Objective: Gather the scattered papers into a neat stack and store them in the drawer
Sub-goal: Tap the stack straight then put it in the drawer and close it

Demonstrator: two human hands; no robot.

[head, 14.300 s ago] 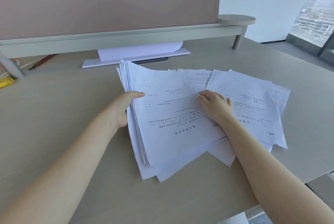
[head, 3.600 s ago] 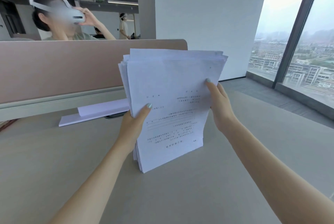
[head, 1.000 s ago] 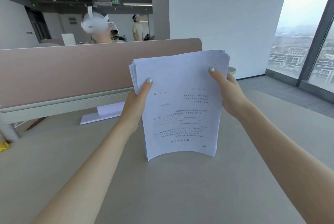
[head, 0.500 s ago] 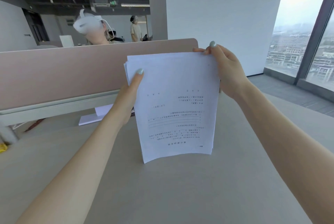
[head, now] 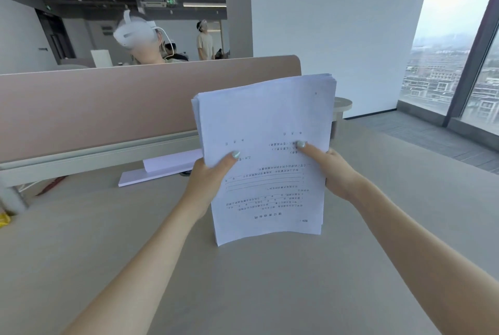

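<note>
A thick stack of white printed papers (head: 266, 116) stands upright on its bottom edge on the beige desk (head: 243, 288), text upside down toward me. My left hand (head: 209, 180) grips the stack's left edge at mid height, thumb on the front sheet. My right hand (head: 333, 170) grips the right edge at about the same height, thumb pressed on the front. The sheet edges look mostly even, with a slight fan at the top left. No drawer is in view.
A pinkish divider panel (head: 108, 102) on a pale rail runs along the desk's far side. A flat white stand (head: 162, 170) lies below it. A person wearing a white headset (head: 135, 32) sits behind the panel. Windows (head: 459, 64) fill the right side.
Both hands have slid down from the stack's upper corners to its middle. The stack now stands a little to the right, its bottom edge resting on the desk.
</note>
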